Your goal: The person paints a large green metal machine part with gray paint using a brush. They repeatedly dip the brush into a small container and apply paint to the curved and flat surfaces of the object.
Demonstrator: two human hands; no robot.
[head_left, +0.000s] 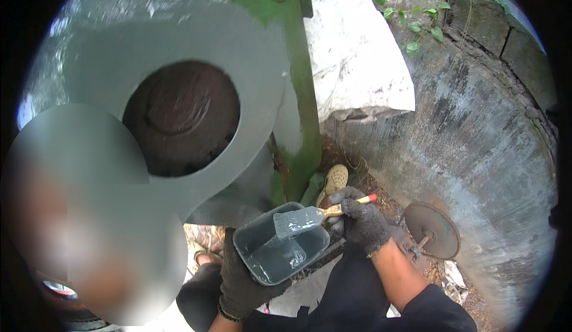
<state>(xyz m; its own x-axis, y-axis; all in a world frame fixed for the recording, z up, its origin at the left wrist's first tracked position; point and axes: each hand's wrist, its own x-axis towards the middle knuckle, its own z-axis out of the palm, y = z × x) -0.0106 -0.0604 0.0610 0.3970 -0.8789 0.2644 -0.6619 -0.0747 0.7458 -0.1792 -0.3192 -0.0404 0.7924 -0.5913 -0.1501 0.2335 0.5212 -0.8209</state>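
Both my hands wear dark, paint-stained gloves. My left hand [238, 281] grips the near left side of a rectangular plastic tub [253, 237] with grey paint inside. In my right hand [364, 223] is a paintbrush [313, 217], its pale handle tipped in red and yellow. The wide bristles, coated in wet grey paint, are over the tub; whether they touch the paint I cannot tell. Beyond my hands stands a large machine part [256, 64], mostly coated grey, around a dark round hub [185, 114]. Its upright edge [301, 94] on the right is green.
A curved concrete wall [465, 135] rises on the right, with green vines [414, 28] at its top. White sheeting [357, 58] hangs beside the machine. A rusty round disc [432, 231] stands right of my forearm. A beige shoe [336, 178] shows below. Blurring hides the lower left.
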